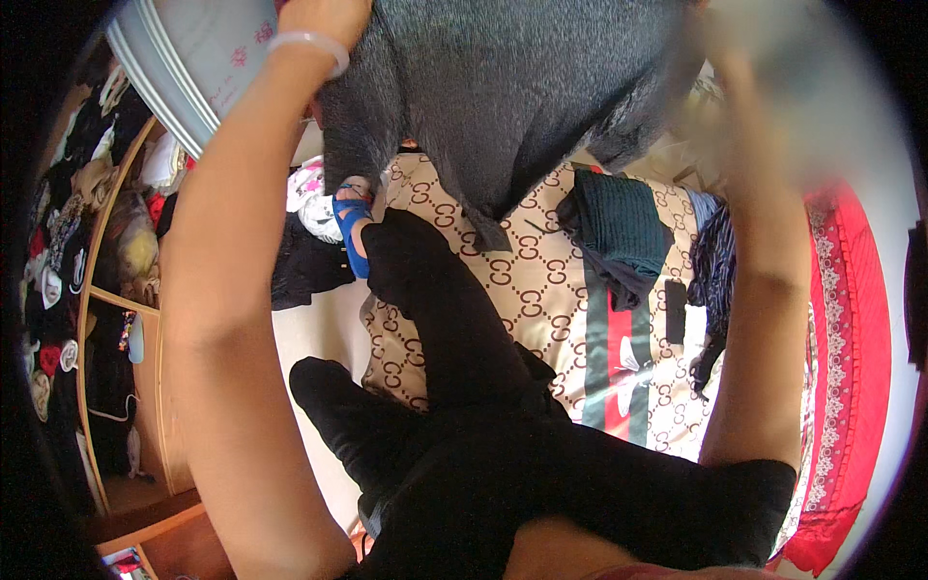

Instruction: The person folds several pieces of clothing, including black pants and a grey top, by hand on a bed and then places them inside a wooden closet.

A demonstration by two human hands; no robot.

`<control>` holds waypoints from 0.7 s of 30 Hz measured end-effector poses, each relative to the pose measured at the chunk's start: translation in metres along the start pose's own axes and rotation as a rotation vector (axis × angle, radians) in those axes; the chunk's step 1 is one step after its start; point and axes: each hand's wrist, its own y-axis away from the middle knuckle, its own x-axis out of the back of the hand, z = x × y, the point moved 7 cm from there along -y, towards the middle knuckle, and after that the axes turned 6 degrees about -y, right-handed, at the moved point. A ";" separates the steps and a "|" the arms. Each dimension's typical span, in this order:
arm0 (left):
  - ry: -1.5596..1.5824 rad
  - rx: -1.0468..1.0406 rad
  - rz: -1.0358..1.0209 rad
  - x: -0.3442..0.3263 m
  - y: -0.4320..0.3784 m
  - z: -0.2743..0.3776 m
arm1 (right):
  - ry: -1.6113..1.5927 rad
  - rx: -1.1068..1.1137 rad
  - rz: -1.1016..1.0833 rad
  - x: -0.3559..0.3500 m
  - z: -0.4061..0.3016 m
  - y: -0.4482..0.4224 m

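Observation:
A dark grey garment (pixel 493 87) hangs spread out between my raised arms, its lower edge dangling in uneven points above the bed. My left hand (pixel 326 22), with a pale bangle at the wrist, is at the garment's upper left corner; the fingers are cut off by the top edge. My right hand (pixel 707 29) is at its upper right side, blurred and mostly hidden, so its grip cannot be made out. Below, a folded dark green ribbed garment (pixel 620 217) lies on the patterned bedspread (pixel 522 290), beside a dark striped garment (pixel 714 254).
Open wooden shelves (pixel 123 210) full of clothes stand at left. Black cloth (pixel 308 261) and a white-and-pink cloth (pixel 312 199) lie near my blue sandal (pixel 353 235). A black flat object (pixel 675 312) rests on the bed; red bedding (pixel 855 348) runs along the right.

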 end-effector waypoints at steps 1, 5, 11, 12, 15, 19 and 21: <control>-0.030 0.010 -0.001 0.001 -0.009 0.000 | -0.012 -0.023 0.020 0.004 0.003 -0.013; -0.006 -0.052 0.264 0.008 -0.067 -0.025 | -0.193 0.086 0.194 0.020 -0.003 -0.065; 0.771 -0.103 0.451 0.034 0.008 0.016 | -0.368 0.395 0.448 0.072 -0.035 0.048; 0.747 -0.147 0.379 0.038 0.032 0.020 | -0.031 0.546 0.414 0.089 -0.015 0.075; 0.564 -0.283 -0.079 -0.004 0.126 0.025 | -0.175 0.005 0.107 0.104 0.063 0.185; 0.429 -0.638 -0.599 -0.049 0.274 0.022 | -0.517 -0.521 -0.635 0.036 0.127 0.350; 0.487 -0.619 -0.805 -0.064 0.329 0.025 | -0.776 -0.705 -0.766 0.016 0.138 0.418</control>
